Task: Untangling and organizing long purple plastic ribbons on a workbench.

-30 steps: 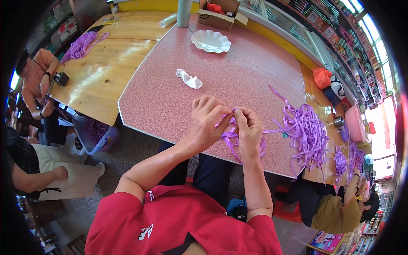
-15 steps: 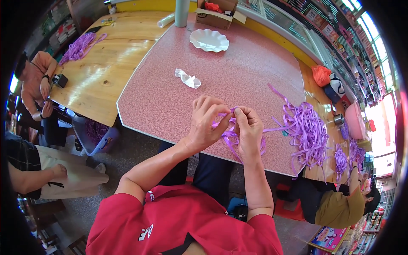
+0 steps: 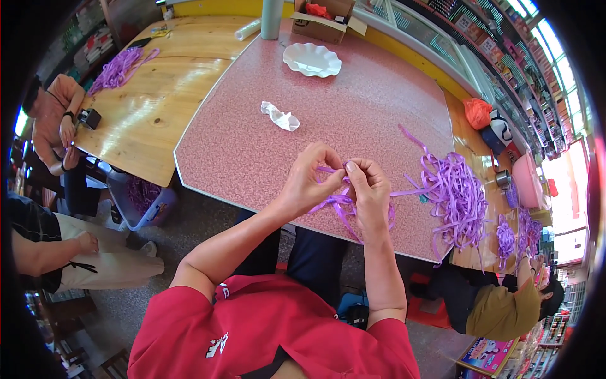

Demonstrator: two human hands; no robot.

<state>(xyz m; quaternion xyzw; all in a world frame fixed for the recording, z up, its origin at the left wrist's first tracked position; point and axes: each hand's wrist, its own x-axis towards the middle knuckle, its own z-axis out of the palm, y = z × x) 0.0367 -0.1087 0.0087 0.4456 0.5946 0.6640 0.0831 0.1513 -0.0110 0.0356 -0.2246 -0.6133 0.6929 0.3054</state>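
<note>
My left hand (image 3: 310, 180) and my right hand (image 3: 368, 192) are held close together above the near edge of the pink speckled table (image 3: 353, 107). Both pinch purple ribbon strips (image 3: 334, 203), which loop and hang down between and below the fingers. One strip runs from my right hand to a loose pile of purple ribbon (image 3: 456, 194) on the table to the right. My forearms rise from the red shirt at the bottom of the view.
A crumpled white wrapper (image 3: 280, 117) and a white scalloped dish (image 3: 311, 60) lie farther back on the pink table, with a cardboard box (image 3: 328, 16) behind. A wooden table (image 3: 151, 95) at left holds more purple ribbon (image 3: 117, 66). Seated people are at left and lower right.
My hands stay in the same place; the fingers have shifted slightly on the ribbon. The person at the left has changed posture a little.
</note>
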